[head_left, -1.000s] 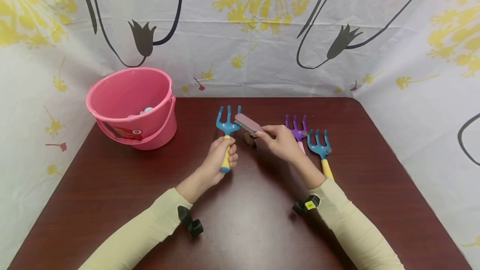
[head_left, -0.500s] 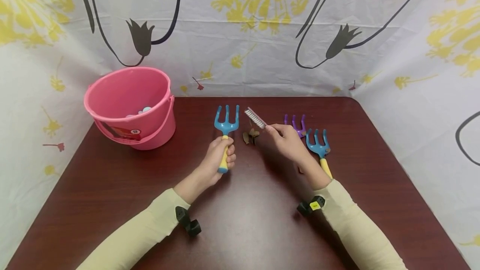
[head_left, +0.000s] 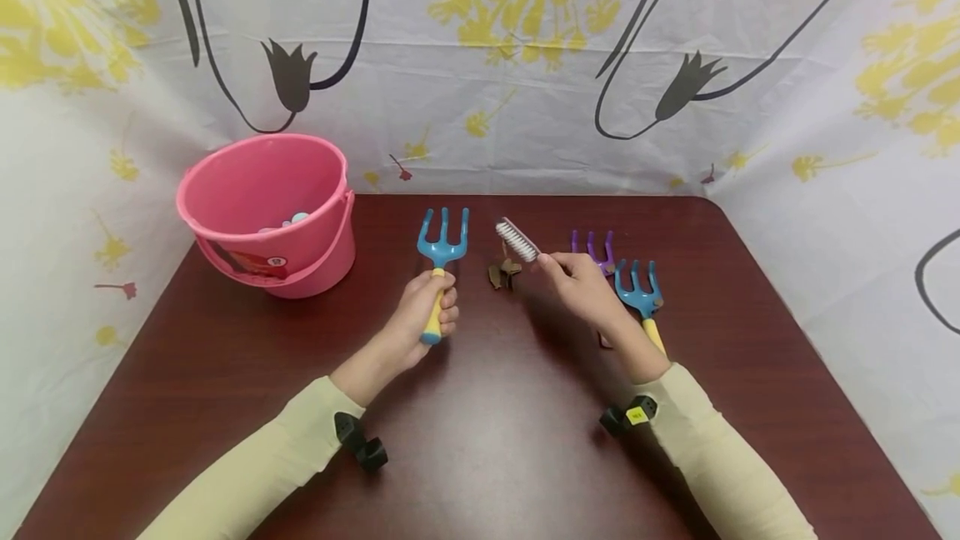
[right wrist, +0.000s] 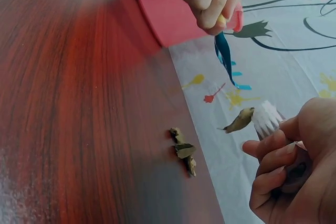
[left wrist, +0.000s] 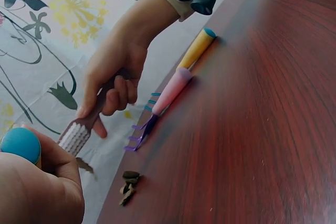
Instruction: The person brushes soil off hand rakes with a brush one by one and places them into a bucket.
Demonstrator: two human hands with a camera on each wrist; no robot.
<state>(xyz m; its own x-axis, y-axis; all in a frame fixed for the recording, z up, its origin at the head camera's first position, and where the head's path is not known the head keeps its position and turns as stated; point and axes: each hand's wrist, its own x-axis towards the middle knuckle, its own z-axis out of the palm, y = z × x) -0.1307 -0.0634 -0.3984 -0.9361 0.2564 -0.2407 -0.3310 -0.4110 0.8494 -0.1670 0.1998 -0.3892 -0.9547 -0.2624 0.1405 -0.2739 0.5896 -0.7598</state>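
Note:
My left hand [head_left: 423, 311] grips a garden hand fork [head_left: 442, 248] by its yellow handle, with the blue tines pointing up and away. In my right hand [head_left: 581, 286] is a pinkish brush [head_left: 519, 240], held by its handle with the white bristles showing. The brush is apart from the fork, to its right. A dry leaf [right wrist: 240, 120] hangs at the bristles in the right wrist view. Below the brush, several dry brown leaves [head_left: 502, 274] lie on the table.
A pink bucket [head_left: 315, 257] with pale things inside stands at the left. To the right lie a purple hand fork [head_left: 596, 252] with a pink handle and a second blue hand fork [head_left: 637, 294], partly behind my right arm. A patterned sheet [head_left: 480, 123] hangs behind the dark table [head_left: 480, 457].
The brush has moved right, away from the tines, and turned so its bristles show. My left hand has shifted slightly left with the fork. More of the leaves on the table now shows.

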